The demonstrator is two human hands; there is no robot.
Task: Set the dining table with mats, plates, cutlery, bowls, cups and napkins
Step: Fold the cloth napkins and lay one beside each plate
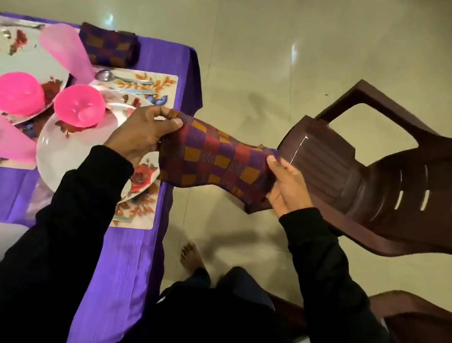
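No text, label or number seems readable anywhere in this blurry view.

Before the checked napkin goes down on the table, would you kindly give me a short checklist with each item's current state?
1. Both hands hold the checked napkin: ok, left hand pinches one end, right hand the other.
2. Napkin folded ready for placing: not ok, it hangs stretched between the hands, off the table edge.
3. Reference napkin in place: ok, folded napkin lies on the purple cloth.
4. Spoon set on the mat: ok.
5. Free spot beside the near plate: cannot tell, the left sleeve hides it.
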